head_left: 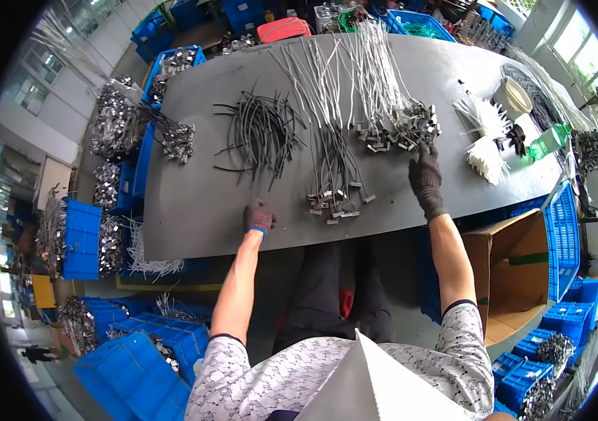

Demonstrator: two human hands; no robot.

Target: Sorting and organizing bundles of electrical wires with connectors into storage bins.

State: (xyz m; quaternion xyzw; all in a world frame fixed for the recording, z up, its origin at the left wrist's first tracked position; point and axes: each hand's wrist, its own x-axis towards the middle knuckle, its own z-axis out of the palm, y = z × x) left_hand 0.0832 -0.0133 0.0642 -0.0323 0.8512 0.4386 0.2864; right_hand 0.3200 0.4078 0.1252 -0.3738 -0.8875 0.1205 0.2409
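Observation:
My left hand [259, 216], in a dark glove with bare fingertips, is over the near part of the table [200, 217]. Its fingers look curled, slightly smeared by motion, and what they hold, if anything, cannot be made out. Just beyond it lies a loose pile of short black tubes [264, 133]. My right hand [426, 184], also in a dark glove, reaches forward with its fingertips closed at the near edge of a heap of metal-ended wires [404, 130]. Between the hands, a bunch of wires with black sleeves [337, 165] points its metal ends toward me.
White strips [485, 133], a pale bowl [513, 97] and a green bottle [548, 142] are at the table's right. A cardboard box [516, 266] stands below that side. Blue crates [83, 238] of metal parts line the left, and a red stool [283, 29] is behind the table.

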